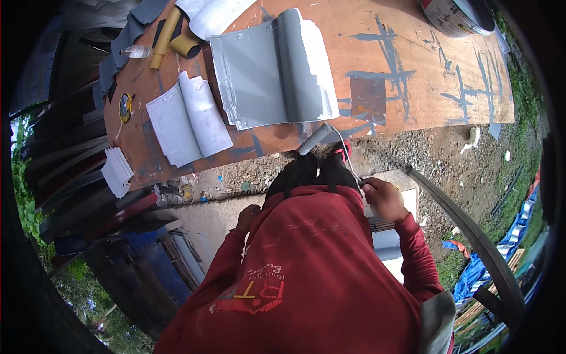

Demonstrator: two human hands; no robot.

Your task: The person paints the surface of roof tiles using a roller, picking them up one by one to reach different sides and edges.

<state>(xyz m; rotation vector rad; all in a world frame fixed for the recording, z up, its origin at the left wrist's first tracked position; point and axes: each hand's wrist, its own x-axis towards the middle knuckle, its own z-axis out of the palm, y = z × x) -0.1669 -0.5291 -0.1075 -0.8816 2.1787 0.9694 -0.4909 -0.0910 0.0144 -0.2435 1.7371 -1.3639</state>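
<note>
Fingers of the right hand (386, 199) are curled closed around the handle of a paint roller (316, 139), between three and four o'clock of my head view. I follow its thin bent rod up to the grey sleeve at one o'clock, which overlaps the near edge of the table (424, 76); I cannot tell whether it touches. The left hand (248, 218) hangs near the waist at seven to eight o'clock, fingers bent in, and I cannot tell if anything is in it.

Across the chest of the red shirt (318, 248), at seven o'clock, I see a print of white, red and yellow lettering, upside down to me. Toward one to two o'clock on the table stands a pale bucket (451, 16) with dark printing on its side; the picture's rim cuts it and I cannot make out its contents. A small clear bottle (138, 52) lies at ten to eleven, contents unclear, near yellowish tubes (167, 32).

At twelve o'clock lies the large tile (250, 71), mostly grey, with white along its right side. A smaller pale tile (203, 115) lies at ten o'clock.
</note>
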